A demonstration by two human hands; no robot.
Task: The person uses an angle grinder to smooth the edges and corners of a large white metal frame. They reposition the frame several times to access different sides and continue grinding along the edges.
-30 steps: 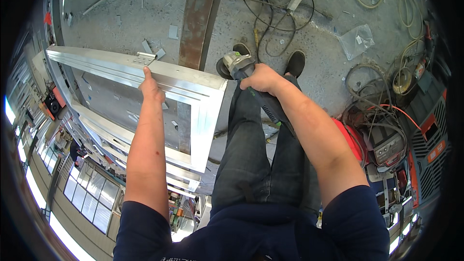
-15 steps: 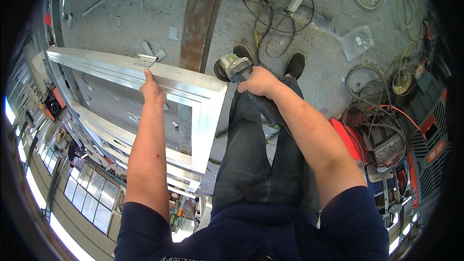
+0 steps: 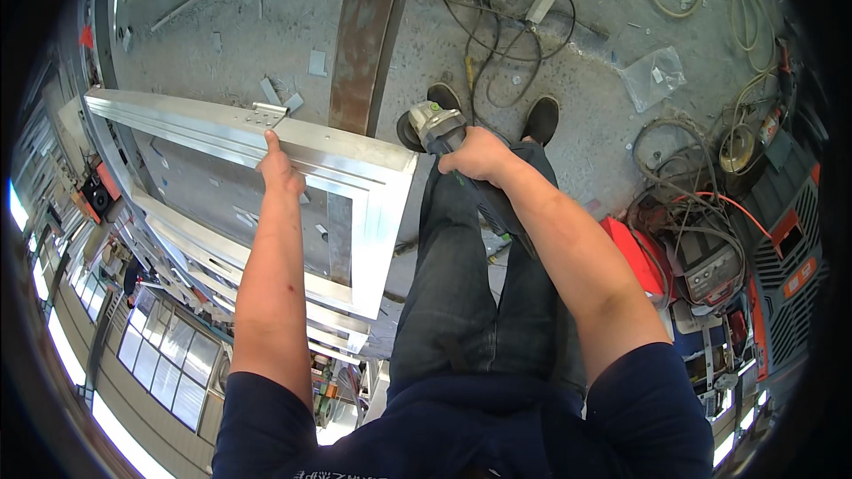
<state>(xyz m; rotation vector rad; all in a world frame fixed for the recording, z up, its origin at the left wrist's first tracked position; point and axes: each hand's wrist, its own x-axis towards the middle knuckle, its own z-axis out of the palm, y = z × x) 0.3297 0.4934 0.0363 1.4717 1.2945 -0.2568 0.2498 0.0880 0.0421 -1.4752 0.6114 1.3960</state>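
My left hand (image 3: 282, 176) is closed round the upper rail of a silvery metal frame (image 3: 377, 235), its thumb lying on top near a small hinge (image 3: 268, 111). The frame stands on my left, slightly tilted in view. In my right hand (image 3: 479, 156) is an angle grinder (image 3: 439, 129), gripped round its dark body just behind the grey metal head. Its disc end points left, close to the frame's near corner and apart from it. The grinder's rear end lies in front of my leg, partly hidden by my forearm.
A rusty steel beam (image 3: 366, 44) runs across the floor ahead. Cables (image 3: 497, 44) tangle beyond my feet, with metal scraps (image 3: 317, 62) and a clear plastic bag (image 3: 654, 78) around. To the right stand a machine with hoses (image 3: 710, 275) and a grey-orange slatted panel (image 3: 785, 279).
The grinder's head has shifted very slightly to the left, with my right hand still round it. My left hand and the frame have hardly moved.
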